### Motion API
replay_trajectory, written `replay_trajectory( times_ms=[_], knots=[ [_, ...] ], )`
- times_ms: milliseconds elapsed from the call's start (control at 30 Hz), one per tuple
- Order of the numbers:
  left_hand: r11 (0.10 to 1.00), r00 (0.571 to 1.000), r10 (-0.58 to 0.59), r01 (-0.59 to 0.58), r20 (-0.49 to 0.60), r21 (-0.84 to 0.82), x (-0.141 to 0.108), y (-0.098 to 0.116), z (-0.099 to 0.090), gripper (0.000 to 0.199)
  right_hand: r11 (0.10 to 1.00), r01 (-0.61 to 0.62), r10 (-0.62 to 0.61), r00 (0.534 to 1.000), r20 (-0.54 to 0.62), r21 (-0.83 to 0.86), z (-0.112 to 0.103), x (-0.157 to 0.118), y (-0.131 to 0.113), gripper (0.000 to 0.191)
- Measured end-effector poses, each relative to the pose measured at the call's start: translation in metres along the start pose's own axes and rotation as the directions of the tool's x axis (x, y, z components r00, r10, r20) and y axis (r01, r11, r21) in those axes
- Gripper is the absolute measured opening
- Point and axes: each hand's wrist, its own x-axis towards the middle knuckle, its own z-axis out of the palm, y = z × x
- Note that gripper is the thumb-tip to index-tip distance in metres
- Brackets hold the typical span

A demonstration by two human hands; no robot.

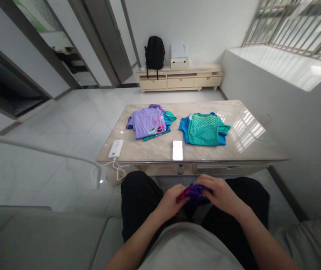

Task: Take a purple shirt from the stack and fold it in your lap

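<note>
Between my knees I hold a bunched dark purple garment [195,197] with a bit of pink on its left side. My left hand [174,200] grips its left part, fingers closed on the cloth. On the other side my right hand [218,191] pinches the right part. The garment's lower portion hangs in shadow and its kind is hard to make out. On the table ahead lies a stack of folded shirts, a lilac shirt [147,123] on top. Right of it is another stack, topped by a green patterned shirt [204,129] over blue cloth.
The marble-topped table [247,142] stands before my knees. On it are a white power bank [116,149] with a cable and a blurred-out white rectangle [177,150]. A backpack [155,52] and white boxes [179,56] sit on the low cabinet [180,81].
</note>
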Motion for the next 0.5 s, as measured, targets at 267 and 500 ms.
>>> replay_trajectory(
  times_ms=[267,500],
  knots=[
    [0.999,0.975,-0.034,0.032,-0.220,-0.013,0.002,-0.028,0.001,0.020,0.994,0.103,-0.098,0.986,-0.134,0.031,-0.015,-0.006,0.000,0.034],
    [1.000,0.938,-0.015,0.015,-0.346,-0.002,0.001,-0.024,-0.014,0.033,0.992,0.088,-0.104,0.975,-0.194,-0.090,-0.025,-0.011,0.014,0.043]
  ],
)
